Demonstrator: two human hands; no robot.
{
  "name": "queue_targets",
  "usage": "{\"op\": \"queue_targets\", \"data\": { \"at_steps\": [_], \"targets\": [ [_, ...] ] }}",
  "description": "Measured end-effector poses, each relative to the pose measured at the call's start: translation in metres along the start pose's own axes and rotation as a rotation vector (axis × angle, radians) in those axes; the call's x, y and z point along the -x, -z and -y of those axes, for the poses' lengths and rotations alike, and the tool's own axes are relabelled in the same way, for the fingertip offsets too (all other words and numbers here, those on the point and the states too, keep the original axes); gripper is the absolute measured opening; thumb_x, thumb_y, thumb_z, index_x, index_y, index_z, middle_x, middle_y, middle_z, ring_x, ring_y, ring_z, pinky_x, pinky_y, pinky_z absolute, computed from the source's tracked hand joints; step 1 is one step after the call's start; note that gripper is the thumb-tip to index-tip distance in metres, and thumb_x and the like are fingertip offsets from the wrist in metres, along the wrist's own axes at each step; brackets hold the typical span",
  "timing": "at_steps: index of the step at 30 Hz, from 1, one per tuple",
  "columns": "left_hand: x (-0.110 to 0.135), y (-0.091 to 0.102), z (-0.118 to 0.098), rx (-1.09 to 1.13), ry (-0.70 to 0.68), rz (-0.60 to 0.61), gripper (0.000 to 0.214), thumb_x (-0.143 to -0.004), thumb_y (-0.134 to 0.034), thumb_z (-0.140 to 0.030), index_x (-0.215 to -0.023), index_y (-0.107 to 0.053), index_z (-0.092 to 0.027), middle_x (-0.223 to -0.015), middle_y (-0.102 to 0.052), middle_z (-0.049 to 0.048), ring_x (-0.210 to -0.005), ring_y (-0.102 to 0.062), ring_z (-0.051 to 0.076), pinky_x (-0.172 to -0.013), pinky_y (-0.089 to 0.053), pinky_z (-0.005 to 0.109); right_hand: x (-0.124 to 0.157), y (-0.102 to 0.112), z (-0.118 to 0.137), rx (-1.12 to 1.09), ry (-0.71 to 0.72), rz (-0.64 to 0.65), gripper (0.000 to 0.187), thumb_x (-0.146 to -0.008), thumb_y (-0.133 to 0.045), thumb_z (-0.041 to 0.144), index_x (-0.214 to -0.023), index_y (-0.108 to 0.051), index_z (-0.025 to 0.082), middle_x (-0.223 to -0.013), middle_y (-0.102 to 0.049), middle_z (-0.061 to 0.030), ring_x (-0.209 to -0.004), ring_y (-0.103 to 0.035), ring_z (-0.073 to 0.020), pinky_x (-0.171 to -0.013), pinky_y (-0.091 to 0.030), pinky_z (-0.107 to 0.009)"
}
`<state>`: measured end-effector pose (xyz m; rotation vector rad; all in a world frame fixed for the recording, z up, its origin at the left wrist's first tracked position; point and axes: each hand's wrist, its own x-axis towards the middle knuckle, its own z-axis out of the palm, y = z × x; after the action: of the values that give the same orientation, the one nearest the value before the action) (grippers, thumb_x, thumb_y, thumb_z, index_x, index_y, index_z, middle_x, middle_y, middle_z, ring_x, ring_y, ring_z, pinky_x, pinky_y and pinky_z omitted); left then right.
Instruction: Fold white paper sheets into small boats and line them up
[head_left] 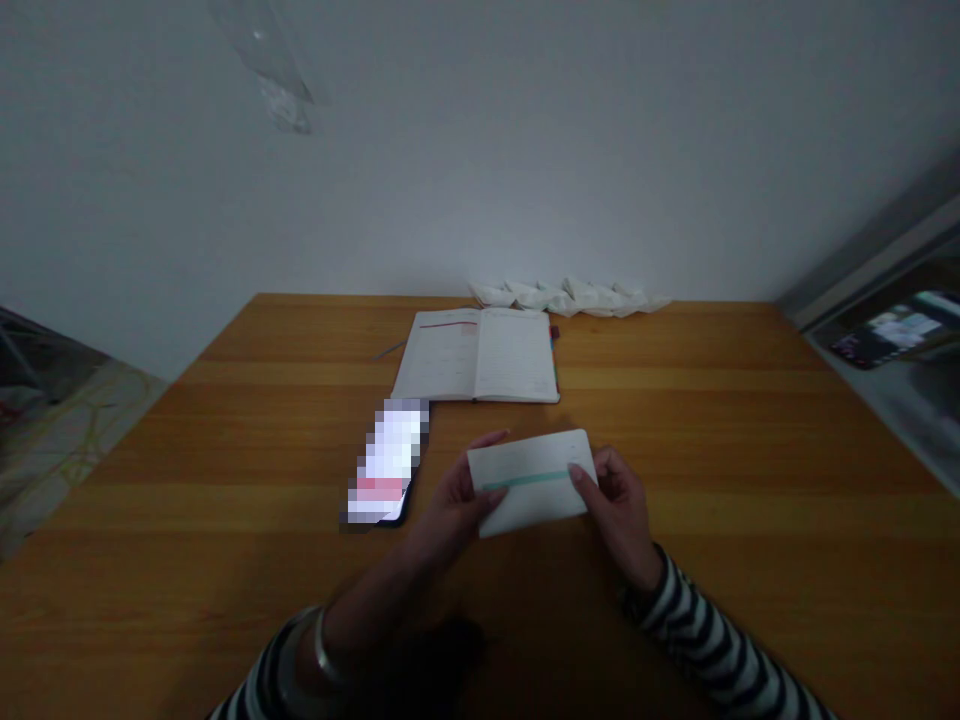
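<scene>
Two bare hands hold a white paper at the lower centre of the frame, above a wooden tabletop [750, 450]. The white paper [534, 508] is oblong, tilted slightly with its right end higher, and crossed lengthwise by a teal stripe [536, 479]. The left hand [454, 500] pinches its left end, the thumb lying on the front face at the stripe. The right hand [624, 510] pinches its right end, the thumb pressed on the front near the stripe's other end. Both grips are thus closed on the sheet. Striped sleeves [709, 615] cover the forearms, and a pale bracelet [321, 645] circles the left wrist. Left of centre, a phone [386, 460] lies with its lit screen upward, its display pixelated. Above it, at the centre of the frame, a notebook [517, 360] lies open, with a thin ribbon [390, 350] extending from its left side and coloured tabs along its right edge. Crumpled white tissue [570, 298] runs along the tabletop's far edge, near the pale wall [480, 150]. Clear plastic [281, 80] shows against the wall at upper left.
</scene>
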<state>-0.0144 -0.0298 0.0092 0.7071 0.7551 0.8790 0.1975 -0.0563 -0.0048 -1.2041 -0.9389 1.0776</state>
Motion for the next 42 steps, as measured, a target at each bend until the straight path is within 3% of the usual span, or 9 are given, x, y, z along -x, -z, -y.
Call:
{"op": "queue_targets", "data": {
  "at_steps": [6,13,20,27,34,42],
  "targets": [
    [0.004,-0.004,-0.003,0.016,0.018,-0.016,0.08,-0.072,-0.085,-0.023,-0.143,-0.048,-0.028,-0.107,-0.069,0.0064,-0.089,-0.066,0.02,-0.076,-0.053,0.028,-0.001,0.006,-0.007,-0.055,-0.048,-0.023,0.03,-0.09,-0.065,0.046,-0.075,-0.054,0.022,-0.063,-0.048,0.0049,-0.055,-0.041,-0.0113,-0.052,-0.035,-0.023],
    [0.002,-0.01,-0.006,0.054,0.042,-0.103,0.064,-0.081,-0.078,-0.035,-0.139,-0.055,-0.023,-0.112,-0.072,0.0101,-0.088,-0.068,0.023,-0.073,-0.053,0.03,-0.001,0.004,-0.002,0.02,-0.063,-0.045,0.035,-0.084,-0.071,0.049,-0.07,-0.055,0.021,-0.055,-0.052,0.0048,-0.049,-0.042,-0.011,-0.047,-0.034,-0.023],
    [0.0,-0.01,-0.005,0.062,0.064,-0.158,0.054,-0.079,-0.079,-0.042,-0.125,-0.065,-0.017,-0.095,-0.076,0.0087,-0.082,-0.07,0.022,-0.071,-0.053,0.03,0.001,0.001,0.005,0.027,-0.064,-0.033,0.038,-0.082,-0.072,0.05,-0.067,-0.054,0.021,-0.054,-0.05,0.005,-0.047,-0.04,-0.01,-0.046,-0.033,-0.022],
    [-0.003,-0.008,-0.004,0.076,0.091,-0.222,0.049,-0.075,-0.081,-0.049,-0.102,-0.071,-0.01,-0.078,-0.074,0.0088,-0.073,-0.07,0.023,-0.055,-0.048,0.024,0.001,0.003,0.003,0.061,-0.042,-0.033,0.035,-0.082,-0.073,0.046,-0.067,-0.055,0.02,-0.055,-0.05,0.0044,-0.049,-0.041,-0.0104,-0.047,-0.032,-0.022],
    [-0.003,-0.005,-0.004,0.094,0.117,-0.221,0.049,-0.074,-0.081,-0.052,-0.094,-0.071,-0.009,-0.08,-0.075,0.0107,-0.079,-0.072,0.025,-0.066,-0.053,0.03,0.0,0.004,0.003,0.123,0.032,-0.04,0.039,-0.082,-0.073,0.043,-0.061,-0.05,0.02,-0.056,-0.043,0.0056,-0.052,-0.037,-0.0099,-0.049,-0.032,-0.023],
    [-0.002,-0.008,-0.005,0.077,0.132,-0.214,0.048,-0.074,-0.081,-0.051,-0.097,-0.072,-0.011,-0.083,-0.076,0.0098,-0.084,-0.072,0.027,-0.064,-0.052,0.027,-0.003,0.004,0.001,0.152,0.073,-0.052,0.038,-0.081,-0.072,0.04,-0.059,-0.048,0.021,-0.056,-0.04,0.0062,-0.052,-0.036,-0.0099,-0.049,-0.031,-0.022]
  ]
}}
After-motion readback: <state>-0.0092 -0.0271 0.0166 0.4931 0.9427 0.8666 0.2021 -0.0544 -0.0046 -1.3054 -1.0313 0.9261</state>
